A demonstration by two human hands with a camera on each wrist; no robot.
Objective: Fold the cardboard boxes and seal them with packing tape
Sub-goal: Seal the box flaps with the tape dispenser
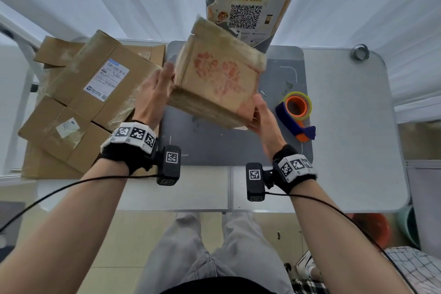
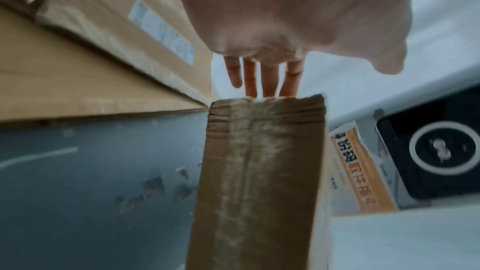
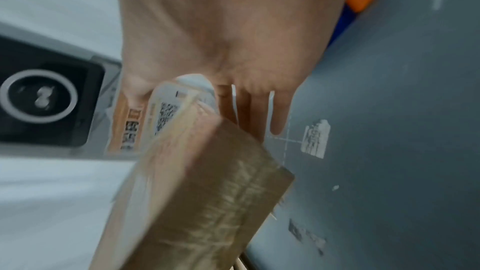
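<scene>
A taped cardboard box [image 1: 214,83] with red print is held tilted in the air above the grey mat [image 1: 202,148]. My left hand [image 1: 155,95] presses flat against its left side, fingers straight [image 2: 262,81] and thumb away from the box [image 2: 259,171]. My right hand [image 1: 260,114] holds the near right corner, thumb on the printed face and fingers below. In the right wrist view the box [image 3: 207,192] sits between the thumb and fingers of that hand [image 3: 233,48]. Clear tape covers the box's seams. An orange and blue tape dispenser [image 1: 297,108] lies on the mat to the right.
Several sealed cardboard boxes [image 1: 83,102] are piled on the left end of the white table [image 1: 346,138]. A pillar with an orange QR poster [image 1: 250,7] stands behind the table. A small grey ring [image 1: 359,52] lies at the far right corner. White curtains hang behind.
</scene>
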